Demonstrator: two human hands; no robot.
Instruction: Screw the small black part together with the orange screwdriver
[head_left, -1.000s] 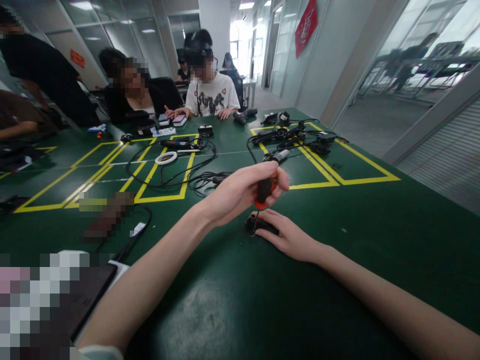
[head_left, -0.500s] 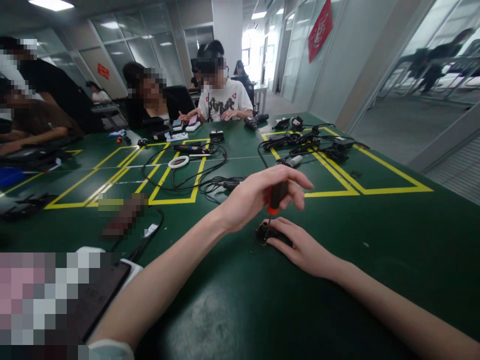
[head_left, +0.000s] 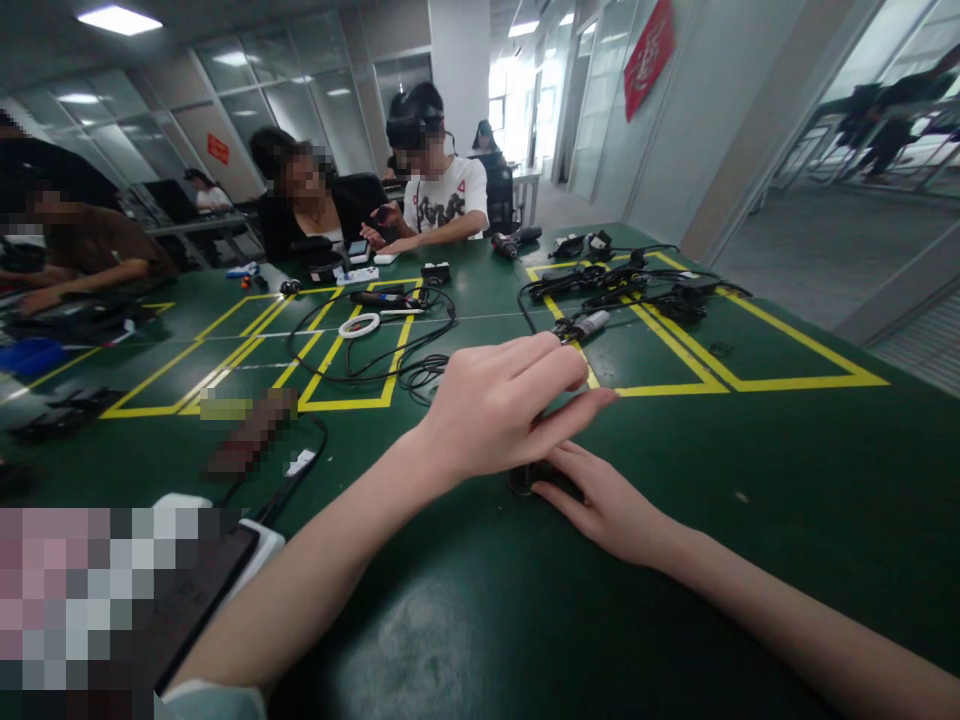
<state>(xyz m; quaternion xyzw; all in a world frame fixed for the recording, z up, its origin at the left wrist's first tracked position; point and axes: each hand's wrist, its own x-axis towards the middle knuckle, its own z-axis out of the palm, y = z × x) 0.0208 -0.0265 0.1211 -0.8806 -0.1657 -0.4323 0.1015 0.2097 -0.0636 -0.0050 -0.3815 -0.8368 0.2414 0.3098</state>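
Observation:
My left hand (head_left: 499,405) hovers just above a small black part (head_left: 534,478) on the green table (head_left: 465,600). Its fingers are curled together, pointing right. The red-and-black screwdriver seen in it a moment ago is now hidden under the palm. My right hand (head_left: 607,505) lies on the table with its fingers closed over the black part, pinning it down. Only the part's left edge shows past the fingertips.
Yellow tape rectangles (head_left: 750,382) mark the table. Black cables (head_left: 390,350), a white ring (head_left: 358,324) and more cabled tools (head_left: 600,285) lie beyond my hands. A dark-screened device (head_left: 202,590) sits at the near left. Several people sit along the far and left sides.
My left hand has dropped closer to the black part and turned over, so the screwdriver handle no longer shows. The view has shifted slightly; my right hand has stayed on the part.

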